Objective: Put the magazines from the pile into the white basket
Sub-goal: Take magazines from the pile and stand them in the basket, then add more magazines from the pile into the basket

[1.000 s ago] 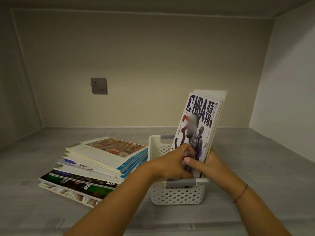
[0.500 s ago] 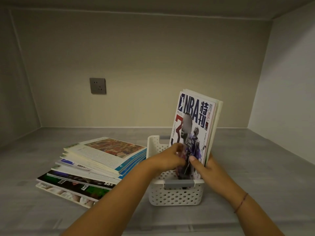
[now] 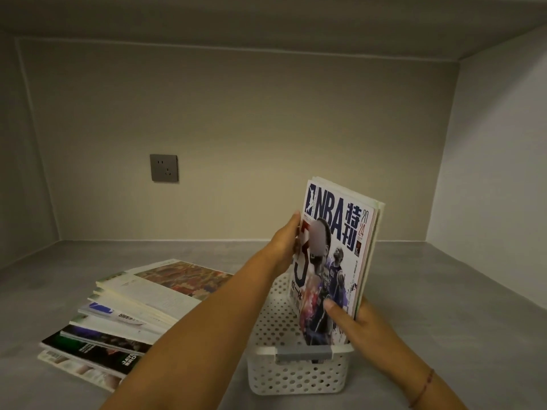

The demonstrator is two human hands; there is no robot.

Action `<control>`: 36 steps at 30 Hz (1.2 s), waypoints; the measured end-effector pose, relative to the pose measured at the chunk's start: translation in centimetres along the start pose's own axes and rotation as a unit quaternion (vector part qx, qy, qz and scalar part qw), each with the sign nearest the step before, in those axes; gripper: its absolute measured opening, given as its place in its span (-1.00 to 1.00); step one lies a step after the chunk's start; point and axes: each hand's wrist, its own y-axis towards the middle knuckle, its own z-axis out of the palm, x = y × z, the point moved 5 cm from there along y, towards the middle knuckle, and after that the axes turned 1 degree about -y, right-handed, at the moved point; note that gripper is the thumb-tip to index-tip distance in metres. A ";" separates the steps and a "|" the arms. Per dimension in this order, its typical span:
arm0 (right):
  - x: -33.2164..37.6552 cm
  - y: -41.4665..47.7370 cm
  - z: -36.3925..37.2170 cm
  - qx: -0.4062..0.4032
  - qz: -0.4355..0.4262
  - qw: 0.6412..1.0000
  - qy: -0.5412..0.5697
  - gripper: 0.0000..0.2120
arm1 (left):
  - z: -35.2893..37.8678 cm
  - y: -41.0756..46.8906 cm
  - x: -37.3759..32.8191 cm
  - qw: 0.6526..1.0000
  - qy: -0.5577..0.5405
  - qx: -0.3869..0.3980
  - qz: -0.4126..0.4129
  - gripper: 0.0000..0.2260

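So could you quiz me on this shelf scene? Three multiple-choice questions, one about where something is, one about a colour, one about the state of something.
1. Where is the pile of magazines relative to the white basket?
A. To its left
B. To its right
C. Inside it

2. What colour is the basket's handle?
A. Red
B. Grey
C. Green

3. How do the NBA magazines sit?
A. Flat on the shelf
B. Rolled into a tube
C. Standing on end in the basket, held by both hands

Answers:
1. A, the pile lies on the shelf left of the basket.
2. B, a grey strip spans the near rim.
3. C, left hand at the side edge, right hand low down.
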 end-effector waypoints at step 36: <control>2.2 -0.7 0.8 -0.024 0.023 0.991 0.131 -0.29 | -26.7 -14.7 10.1 0.774 0.450 -0.375 -0.240 0.12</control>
